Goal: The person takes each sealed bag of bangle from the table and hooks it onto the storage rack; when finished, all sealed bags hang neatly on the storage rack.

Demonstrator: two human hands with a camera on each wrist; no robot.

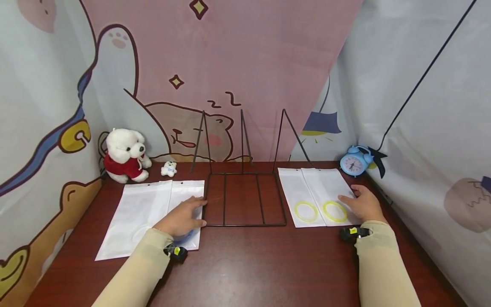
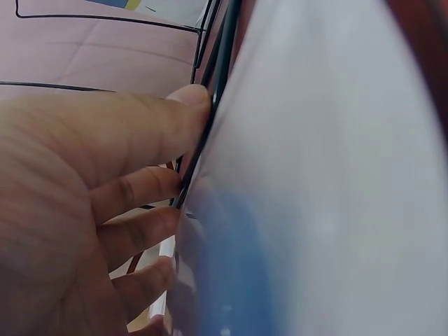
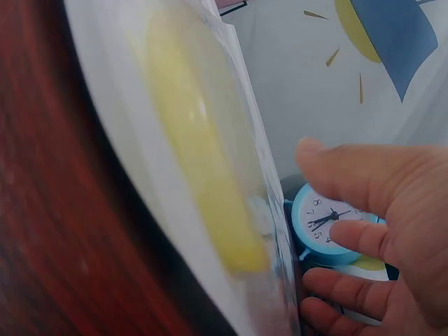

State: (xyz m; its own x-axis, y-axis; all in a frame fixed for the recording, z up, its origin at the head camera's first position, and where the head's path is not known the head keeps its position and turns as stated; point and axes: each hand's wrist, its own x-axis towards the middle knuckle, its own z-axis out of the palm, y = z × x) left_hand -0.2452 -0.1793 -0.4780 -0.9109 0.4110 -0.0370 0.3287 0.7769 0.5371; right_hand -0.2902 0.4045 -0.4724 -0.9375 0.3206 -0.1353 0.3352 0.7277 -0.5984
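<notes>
Both hands are well apart with fingers extended, gripping nothing. On a dark reddish table (image 1: 238, 268), the left hand (image 1: 180, 218) lies over the left-hand white packets (image 1: 143, 204), its thumb and fingertips against the side bar of a black wire rack (image 1: 245, 225), probably to steady or straighten it. The right hand (image 1: 367, 205) is at the outer edge of the right-hand white packets (image 1: 293, 181), marked with yellow rings (image 1: 296, 212); whether it touches them is unclear. The rack stands between the two sets, seemingly so both stay within reach. A plush dog (image 1: 122, 147), a small toy (image 1: 168, 169) and a blue alarm clock (image 1: 352, 165) sit along the back, apparently kept out of the way.
</notes>
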